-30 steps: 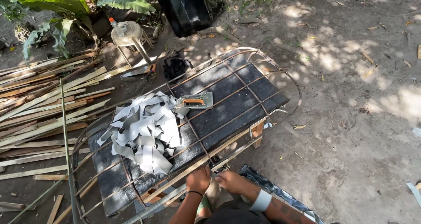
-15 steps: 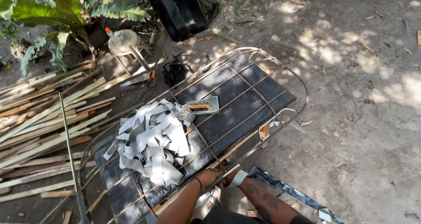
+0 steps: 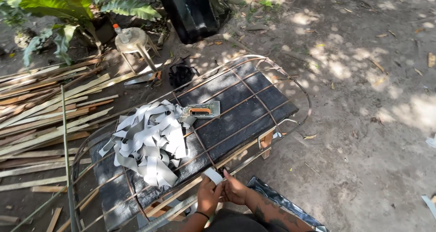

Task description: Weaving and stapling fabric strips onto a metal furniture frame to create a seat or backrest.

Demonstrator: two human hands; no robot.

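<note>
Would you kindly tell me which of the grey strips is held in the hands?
The single grey strip at the frame's near rail, pinched between both hands; the others lie heaped in a pile on the dark board.

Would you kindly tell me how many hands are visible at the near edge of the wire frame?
2: the left hand and the right hand, side by side at the frame's near edge, both touching a grey strip.
</note>
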